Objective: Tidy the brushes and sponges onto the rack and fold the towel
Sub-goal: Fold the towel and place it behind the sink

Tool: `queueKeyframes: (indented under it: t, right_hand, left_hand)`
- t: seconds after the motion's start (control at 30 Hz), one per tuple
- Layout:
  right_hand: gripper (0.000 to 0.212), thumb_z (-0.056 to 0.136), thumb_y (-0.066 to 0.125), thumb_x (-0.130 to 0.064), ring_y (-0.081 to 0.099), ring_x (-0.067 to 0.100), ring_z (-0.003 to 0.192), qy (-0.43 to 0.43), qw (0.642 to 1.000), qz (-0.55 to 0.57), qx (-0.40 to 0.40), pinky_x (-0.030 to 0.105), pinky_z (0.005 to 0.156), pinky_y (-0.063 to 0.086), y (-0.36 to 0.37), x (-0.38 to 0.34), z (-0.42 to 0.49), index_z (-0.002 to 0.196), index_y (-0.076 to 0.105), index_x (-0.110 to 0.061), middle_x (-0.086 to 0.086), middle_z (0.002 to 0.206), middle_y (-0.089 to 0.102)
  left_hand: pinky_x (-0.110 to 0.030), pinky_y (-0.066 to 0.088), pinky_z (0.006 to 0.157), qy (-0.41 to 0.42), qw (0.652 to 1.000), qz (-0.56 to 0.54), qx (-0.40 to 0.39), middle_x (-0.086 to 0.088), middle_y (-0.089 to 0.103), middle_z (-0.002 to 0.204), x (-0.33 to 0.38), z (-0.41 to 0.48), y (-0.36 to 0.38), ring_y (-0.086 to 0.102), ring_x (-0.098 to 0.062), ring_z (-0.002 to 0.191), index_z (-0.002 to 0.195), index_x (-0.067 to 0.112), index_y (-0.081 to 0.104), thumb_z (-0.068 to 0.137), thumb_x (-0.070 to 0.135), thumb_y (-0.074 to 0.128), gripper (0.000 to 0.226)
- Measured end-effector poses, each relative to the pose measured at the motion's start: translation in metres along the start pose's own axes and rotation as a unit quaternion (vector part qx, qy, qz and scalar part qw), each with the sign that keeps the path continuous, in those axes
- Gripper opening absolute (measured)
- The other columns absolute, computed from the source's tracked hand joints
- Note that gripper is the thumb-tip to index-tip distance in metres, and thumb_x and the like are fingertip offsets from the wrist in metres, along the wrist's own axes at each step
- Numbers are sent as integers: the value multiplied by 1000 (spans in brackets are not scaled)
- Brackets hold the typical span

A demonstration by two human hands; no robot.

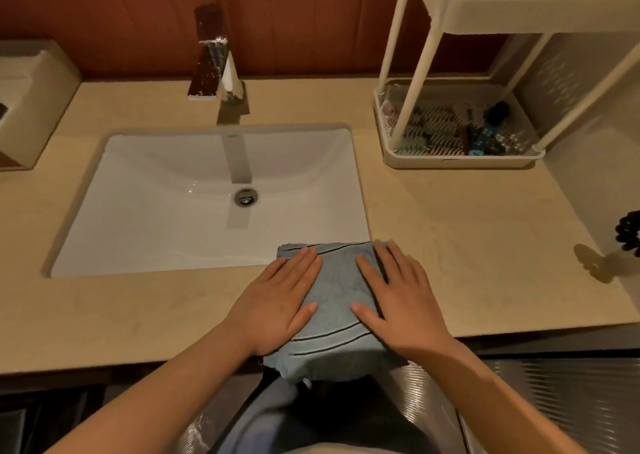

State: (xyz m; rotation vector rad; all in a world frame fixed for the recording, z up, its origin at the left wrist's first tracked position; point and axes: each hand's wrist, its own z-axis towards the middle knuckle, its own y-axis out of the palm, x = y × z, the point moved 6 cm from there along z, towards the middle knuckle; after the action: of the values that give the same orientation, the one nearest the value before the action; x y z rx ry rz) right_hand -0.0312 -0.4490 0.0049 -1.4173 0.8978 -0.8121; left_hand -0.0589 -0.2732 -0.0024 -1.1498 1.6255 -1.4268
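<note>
Towel, blue-grey with thin dark stripes, lies folded at the front edge of the counter, just beside the near right corner of the sink. Its far edge reaches that corner and its near edge hangs over the counter's front. The left hand lies flat on the towel's left side and the right hand flat on its right side. Both have their fingers straight and spread, pressing the cloth down and gripping nothing. The rack stands at the counter's back right corner, well apart from the towel. Its lower tray holds several brushes lying together, one with a blue handle. A faucet stands at the back edge behind the sink.
</note>
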Motion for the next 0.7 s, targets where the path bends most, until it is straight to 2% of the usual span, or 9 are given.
queueKeyframes:
  t: [0.07,0.13,0.23,0.27,0.33,0.4,0.43,0.57,0.7]
  right_hand:
    - [75,88,26,-66,7,23,142,-59,998,-2,-31,36,111,2,2,5,0,147,28,-19,13,154,24]
    - [79,88,18,-69,3,20,143,-83,995,-17,-51,35,112,-4,3,6,3,149,21,-18,13,155,18]
    - [80,89,16,-68,11,21,142,-106,991,-40,-67,37,113,2,4,3,10,148,23,-14,15,153,24]
    - [79,90,15,-67,13,21,142,-109,991,-44,-68,38,112,4,4,1,11,147,24,-13,15,153,25]
    - [79,90,14,-66,16,22,141,-106,991,-49,-65,38,112,6,5,-1,12,147,24,-13,16,152,27]
    - [77,91,16,-65,16,22,141,-103,992,-50,-59,38,112,6,4,-4,13,146,24,-12,16,151,30]
    - [76,90,19,-64,17,22,140,-101,992,-48,-57,38,111,6,5,-7,13,146,25,-12,16,151,31]
    - [78,84,32,-62,21,23,139,-97,994,-20,-48,35,112,6,9,-33,19,143,31,-11,17,148,37]
    - [77,83,31,-59,39,32,135,-118,992,9,-37,37,111,7,14,-78,33,140,33,-8,21,144,42]
  left_hand:
    - [-32,18,109,-5,1000,0,4,-9,40,147,1,0,1,35,-18,136,142,7,33,98,45,10,63]
    - [-31,13,113,-26,999,-13,35,-10,33,150,9,1,-9,33,-19,138,143,6,33,98,44,6,65]
    - [-25,-18,111,-62,992,-93,51,1,-17,150,28,6,-8,-13,-12,142,149,11,-3,85,47,-4,73]
    - [-25,-21,107,-90,988,-120,24,2,-22,150,33,9,-2,-20,-12,141,148,12,-10,79,47,-7,77]
    - [-31,-14,109,-135,982,-129,19,-6,-9,157,39,12,7,-6,-18,146,148,10,-4,78,46,-3,79]
    - [-39,13,110,-146,980,-134,25,-12,27,153,36,11,5,30,-23,140,145,4,26,84,42,17,72]
    - [-40,21,108,-150,978,-134,47,-12,34,149,33,9,3,37,-23,136,142,3,33,85,40,24,68]
    - [-29,-9,114,-131,979,-146,59,-1,-12,151,14,-10,4,-8,-16,142,144,13,-7,87,44,7,66]
    - [-29,12,111,-148,984,-89,50,-12,30,150,-23,-40,6,28,-19,138,144,4,27,94,39,26,61]
